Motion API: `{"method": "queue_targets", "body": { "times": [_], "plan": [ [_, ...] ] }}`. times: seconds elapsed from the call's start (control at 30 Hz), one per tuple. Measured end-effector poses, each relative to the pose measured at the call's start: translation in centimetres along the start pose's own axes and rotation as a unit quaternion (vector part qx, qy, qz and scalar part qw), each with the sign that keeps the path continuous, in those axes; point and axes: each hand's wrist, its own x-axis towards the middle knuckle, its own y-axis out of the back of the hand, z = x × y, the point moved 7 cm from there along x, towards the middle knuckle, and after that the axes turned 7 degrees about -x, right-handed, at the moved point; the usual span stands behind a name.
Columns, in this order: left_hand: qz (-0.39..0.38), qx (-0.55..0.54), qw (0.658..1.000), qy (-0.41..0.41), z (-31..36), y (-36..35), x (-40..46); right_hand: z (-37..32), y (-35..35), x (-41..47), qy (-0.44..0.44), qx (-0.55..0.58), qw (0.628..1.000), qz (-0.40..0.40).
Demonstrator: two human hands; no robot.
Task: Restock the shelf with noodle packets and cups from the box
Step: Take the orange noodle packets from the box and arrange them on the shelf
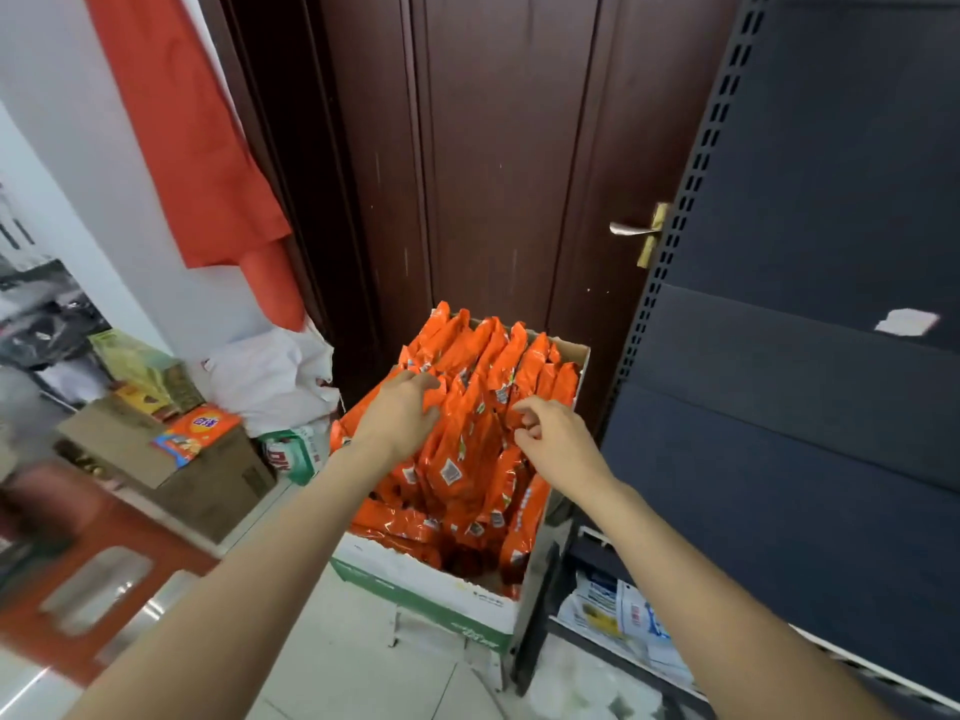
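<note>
- Here, in the head view, a person is reaching both bare arms down into an open cardboard box (415,579) that is sitting on the pale tiled floor (332,667) in front of a dark wooden door (493,174).
- The box is standing packed with orange noodle packets (467,449), most of them upright on edge and leaning toward the door.
- The left hand (400,413) is lying on the packets at the box's left side, its fingers curling over the top edges of a few of them.
- The right hand (550,439) is hovering over the right half of the box, its thumb and forefinger pinching the top edge of one packet.
- A dark shelf unit (810,356) is rising just beside the box on the right, with white and blue bags (618,610) lying on its lowest level.
- To the left, a brown carton (208,485) is carrying an orange packet with blue trim (197,433), and a red cloth (208,163) is hanging against the white wall.
</note>
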Motion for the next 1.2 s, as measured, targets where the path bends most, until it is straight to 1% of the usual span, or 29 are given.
{"method": "queue_targets", "body": {
  "times": [0.17,0.33,0.43,0.53,0.73,0.87,0.93,1.07,1.2],
  "plan": [
    [-0.08,0.043,0.996,-0.009,-3.4,-0.8,2.1,-0.3,-3.2,2.7,-0.049,0.014,0.998,-0.044],
    [-0.18,0.089,0.979,-0.041,-5.8,-1.6,3.4,-1.3,-6.4,4.7,-0.121,0.065,0.989,-0.053],
    [-0.216,0.106,0.969,-0.059,-6.7,-1.8,3.6,-2.1,-8.7,5.1,-0.161,0.07,0.981,-0.077],
    [-0.22,0.105,0.965,-0.094,-7.0,-1.6,3.9,-2.4,-9.9,5.2,-0.191,0.081,0.975,-0.076],
    [-0.226,0.021,0.965,-0.134,-7.0,-1.9,4.5,-2.1,-9.3,4.5,-0.216,0.071,0.973,-0.038],
    [-0.239,0.031,0.959,-0.153,-7.1,-2.1,4.7,-2.5,-8.9,4.1,-0.236,0.075,0.969,-0.017],
    [-0.233,0.041,0.958,-0.163,-6.8,-1.9,4.8,-2.9,-9.3,4.1,-0.238,0.073,0.968,-0.029],
    [-0.217,0.017,0.962,-0.164,-6.3,-1.7,4.9,-3.4,-10.0,4.3,-0.249,0.052,0.966,-0.042],
    [-0.221,-0.009,0.963,-0.157,-6.7,-1.7,5.1,-3.2,-9.7,4.3,-0.256,0.03,0.966,-0.031]
  ]
}}
